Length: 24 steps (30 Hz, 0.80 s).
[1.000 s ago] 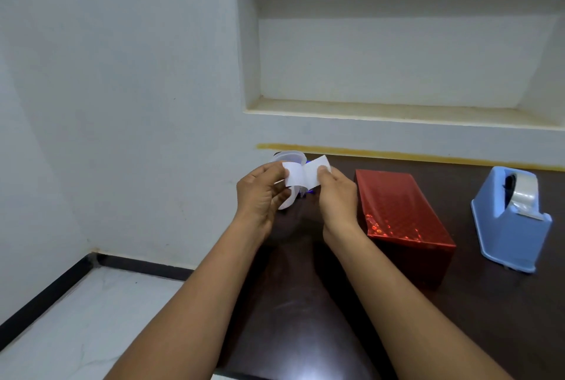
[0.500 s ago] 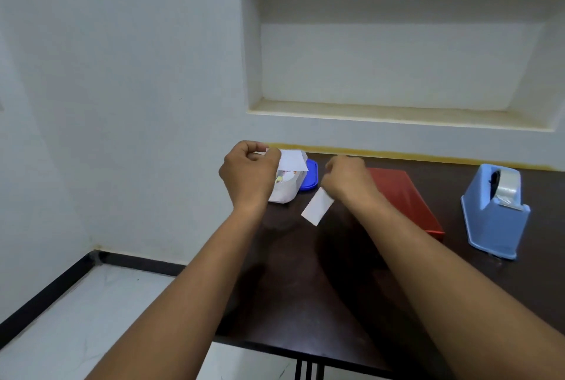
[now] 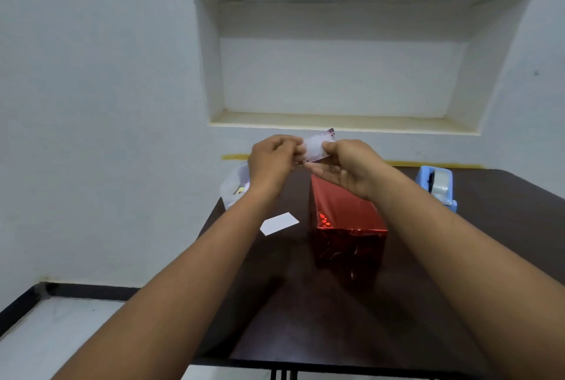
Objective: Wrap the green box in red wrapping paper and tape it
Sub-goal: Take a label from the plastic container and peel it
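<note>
Nearest, low in the frame: dark desk [image 3: 305,318], front edge at the bottom. At centre, standing on it: the green box [image 3: 348,227], no green showing, covered all over in shiny red wrapping paper [image 3: 339,202] with the near end face folded shut; probably parked there, hands-free, because the wrapping looked done. Just left of it, flat on the desk and apart from it: a blank white slip [image 3: 279,223], likely a peeled backing laid aside. Above the box, raised at mid-frame: left hand [image 3: 272,162] and right hand [image 3: 348,165] together, fingertips of both pinching opposite ends of a small white sticker label [image 3: 316,147] with purplish print, held up at eye line, apparently to peel or aim it before sticking it on. Further back, behind the left wrist: a white tub [image 3: 234,184] of bits. At the far right edge: a blue tape dispenser [image 3: 438,185], untouched. Beyond, upper centre: a recessed wall shelf [image 3: 342,120].
</note>
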### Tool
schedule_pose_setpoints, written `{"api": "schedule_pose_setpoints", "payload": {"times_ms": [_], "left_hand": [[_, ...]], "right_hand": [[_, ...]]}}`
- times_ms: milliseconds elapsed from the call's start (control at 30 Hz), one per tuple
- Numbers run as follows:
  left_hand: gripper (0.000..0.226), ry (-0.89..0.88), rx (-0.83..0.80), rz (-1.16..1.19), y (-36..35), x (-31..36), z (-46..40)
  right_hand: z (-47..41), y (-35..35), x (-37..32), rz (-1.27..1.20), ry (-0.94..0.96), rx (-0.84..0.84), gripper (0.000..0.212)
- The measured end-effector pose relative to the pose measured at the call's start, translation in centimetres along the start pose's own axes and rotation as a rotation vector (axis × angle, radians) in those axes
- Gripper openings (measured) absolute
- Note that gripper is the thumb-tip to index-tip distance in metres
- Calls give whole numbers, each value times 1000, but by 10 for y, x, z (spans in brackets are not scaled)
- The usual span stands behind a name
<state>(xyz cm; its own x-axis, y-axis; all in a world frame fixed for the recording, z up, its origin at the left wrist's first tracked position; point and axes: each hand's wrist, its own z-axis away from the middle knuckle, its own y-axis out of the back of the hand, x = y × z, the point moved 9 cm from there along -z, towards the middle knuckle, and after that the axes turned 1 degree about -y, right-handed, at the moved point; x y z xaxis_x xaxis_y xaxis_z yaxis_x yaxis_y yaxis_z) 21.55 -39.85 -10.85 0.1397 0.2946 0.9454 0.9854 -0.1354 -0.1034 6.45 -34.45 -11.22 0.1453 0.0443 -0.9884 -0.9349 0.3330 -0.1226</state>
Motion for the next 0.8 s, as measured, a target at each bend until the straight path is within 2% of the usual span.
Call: {"api": "schedule_pose_setpoints", "payload": {"times_ms": [67,133,200,267,367,500,633,800], "left_hand": [[5,32,14,-68,1,-6,-8],[16,192,-143,-36,-17,-21,-10],[14,316,-225,72,-31,-30,-6],[14,310,-186,87,-32,-32,-10],[21,273,-104,17,-28,-40,-17],[21,251,-61,-43,-31,-47,-23],[19,309,-49,-135,-39,-59,-27],[21,336,-29,-352,-43,-65,-29]], "right_hand": [[-2,17,0,1,-27,41,14],[-4,30,1,43,-40,68,8],[-5,38,2,83,-34,76,8],[-5,48,2,148,5,120,4],[-7,69,-1,222,94,276,9],[-12,84,7,216,42,387,8],[-17,98,10,309,18,463,15],[-20,107,20,384,-17,520,20]]}}
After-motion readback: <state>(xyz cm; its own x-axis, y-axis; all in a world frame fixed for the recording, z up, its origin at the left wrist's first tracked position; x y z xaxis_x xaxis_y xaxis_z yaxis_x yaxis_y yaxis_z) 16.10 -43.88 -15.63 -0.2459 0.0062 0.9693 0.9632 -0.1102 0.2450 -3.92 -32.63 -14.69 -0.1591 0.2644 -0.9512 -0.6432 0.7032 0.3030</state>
